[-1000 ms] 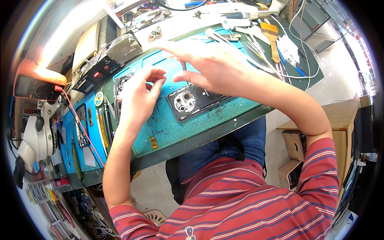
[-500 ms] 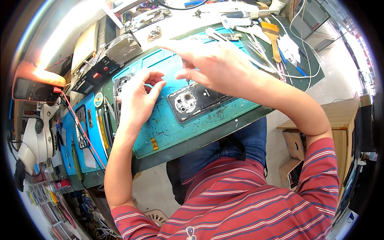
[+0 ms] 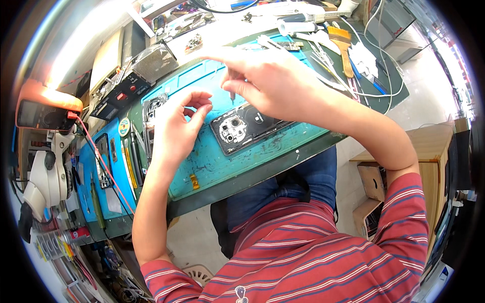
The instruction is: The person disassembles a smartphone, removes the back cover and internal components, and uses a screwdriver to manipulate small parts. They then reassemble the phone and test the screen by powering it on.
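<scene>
My right hand (image 3: 270,81) is closed around a slim screwdriver (image 3: 232,95). Its tip points down just past the far edge of an opened smartphone (image 3: 252,130); most of the handle is hidden by my fingers. The phone lies back up, with its camera lenses exposed at the left end, and my right hand partly covers its far side. To the left of it hovers my left hand (image 3: 177,121), fingers curled and the thumb close to the fingertips. Whatever may be between them is too small to make out. Another phone frame (image 3: 150,121) lies beside my left wrist.
A blue work mat (image 3: 242,164) covers the bench, with a small amber flex piece (image 3: 195,182) near its front edge. An orange multimeter (image 3: 50,108) stands at the left. A brush (image 3: 343,48), several tools and white cables crowd the right back.
My right hand has shifted slightly left, and the screwdriver tip has moved up and left, away from the phone's edge. The left hand has moved a little to the right.
</scene>
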The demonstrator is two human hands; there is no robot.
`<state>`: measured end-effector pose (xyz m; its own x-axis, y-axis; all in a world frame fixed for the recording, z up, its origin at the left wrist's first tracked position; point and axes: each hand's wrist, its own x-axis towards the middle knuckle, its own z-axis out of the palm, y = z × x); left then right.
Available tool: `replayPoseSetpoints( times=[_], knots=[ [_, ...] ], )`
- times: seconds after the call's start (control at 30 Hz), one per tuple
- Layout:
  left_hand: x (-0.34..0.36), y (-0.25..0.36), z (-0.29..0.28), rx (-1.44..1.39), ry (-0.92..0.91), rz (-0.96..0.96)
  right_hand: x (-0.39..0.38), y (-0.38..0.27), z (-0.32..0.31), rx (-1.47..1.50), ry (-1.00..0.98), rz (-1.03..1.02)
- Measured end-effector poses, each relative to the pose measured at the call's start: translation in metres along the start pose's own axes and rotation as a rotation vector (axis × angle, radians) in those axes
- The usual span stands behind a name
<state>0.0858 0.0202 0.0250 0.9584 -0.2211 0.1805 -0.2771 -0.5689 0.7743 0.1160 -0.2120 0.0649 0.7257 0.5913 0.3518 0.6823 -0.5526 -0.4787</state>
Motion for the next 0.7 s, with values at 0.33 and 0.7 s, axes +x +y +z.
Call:
replayPoseSetpoints(
  times=[0.33,0.7],
  knots=[
    [-0.008,0.012,0.007,-0.109,0.029,0.062,-0.008,-0.005,-0.006,0.269,0.142,-0.027],
    [-0.013,0.014,0.011,-0.117,0.093,0.096,-0.010,-0.005,-0.008,0.389,0.100,-0.067]
  ],
)
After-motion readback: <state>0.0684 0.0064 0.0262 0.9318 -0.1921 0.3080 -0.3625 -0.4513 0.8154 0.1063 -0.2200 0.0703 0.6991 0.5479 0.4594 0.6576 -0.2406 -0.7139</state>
